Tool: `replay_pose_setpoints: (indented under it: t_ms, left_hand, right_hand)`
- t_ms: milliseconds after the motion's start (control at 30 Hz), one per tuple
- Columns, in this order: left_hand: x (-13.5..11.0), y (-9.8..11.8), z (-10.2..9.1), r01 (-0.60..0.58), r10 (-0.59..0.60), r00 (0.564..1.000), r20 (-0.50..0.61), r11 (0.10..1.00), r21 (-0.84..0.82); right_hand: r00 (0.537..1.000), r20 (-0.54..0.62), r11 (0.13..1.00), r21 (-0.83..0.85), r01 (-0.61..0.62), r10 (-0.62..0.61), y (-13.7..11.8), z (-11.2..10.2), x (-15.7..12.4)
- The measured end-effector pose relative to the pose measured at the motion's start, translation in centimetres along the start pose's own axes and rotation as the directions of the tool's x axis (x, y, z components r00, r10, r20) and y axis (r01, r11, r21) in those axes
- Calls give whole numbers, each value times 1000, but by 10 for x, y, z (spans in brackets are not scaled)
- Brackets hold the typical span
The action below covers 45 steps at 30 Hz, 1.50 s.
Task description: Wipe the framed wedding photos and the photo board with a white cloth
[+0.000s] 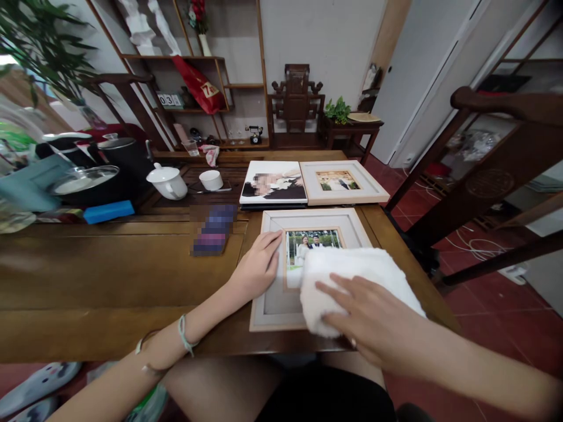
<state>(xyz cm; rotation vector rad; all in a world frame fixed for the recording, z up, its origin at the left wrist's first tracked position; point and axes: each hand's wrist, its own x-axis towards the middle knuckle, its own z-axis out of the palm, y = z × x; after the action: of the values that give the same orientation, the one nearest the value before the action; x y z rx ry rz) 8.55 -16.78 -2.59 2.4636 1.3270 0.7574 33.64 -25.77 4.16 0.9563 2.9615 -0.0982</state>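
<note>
A framed photo (269,305) with a pale wood border lies flat on the table in front of me. My left hand (257,266) rests on its left side, fingers stretched out over the frame's pale inner border. My right hand (365,310) presses a folded white towel (369,264) onto the lower right of the frame, with its fingers spread over the cloth. The towel hides part of the picture and the frame's lower right corner.
Behind the frame lie a white photo panel (285,187) and a second framed photo (373,190). Further left are a pixelated phone-shaped object (213,230), a blue block (108,211), a white lidded cup (167,181), a small bowl (211,180) and a dark pot (125,158). A wooden chair (492,170) stands right.
</note>
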Motion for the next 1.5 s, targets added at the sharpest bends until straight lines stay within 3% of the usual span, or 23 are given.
replay_pose_setpoints:
  t_ms: [100,200,433,533,600,700,933,1033,1200,1367,1500]
  left_hand:
    - [0,1,0,-9,9,1000,13,1000,5]
    - [1,1,-1,-20,20,1000,16,1000,2]
    - [1,3,-4,-6,7,1000,24,1000,-19]
    - [1,3,-6,2,-1,1000,25,1000,-21]
    - [1,3,-6,5,-4,1000,23,1000,-25]
    - [1,4,-6,12,-11,1000,29,1000,-24]
    - [2,2,-2,5,-6,999,35,1000,19]
    - [0,2,1,-3,2,999,52,1000,17]
    - [-7,6,5,35,-35,999,18,999,-41]
    - [-12,10,4,45,-47,999,-15,993,-107]
    - [-14,9,4,26,-25,1000,12,996,-86]
  right_hand:
    - [999,-29,993,110,49,-46,-18,1,-9]
    - [998,-66,993,116,9,-1,-8,9,-2]
    - [959,-228,968,-144,-206,170,79,18,36]
    - [961,-233,956,-215,-198,146,113,13,50]
    - [971,-211,963,-219,-158,112,121,12,57]
    - [982,-176,982,-164,-92,62,107,13,58]
    - [994,-85,996,53,73,-69,8,11,28]
    - [992,-103,994,74,85,-77,-14,14,22]
    - [989,-147,999,33,-10,14,1,21,29]
    - [961,-249,990,-46,-135,119,47,23,53]
    - [936,-320,973,-126,-194,145,84,17,89]
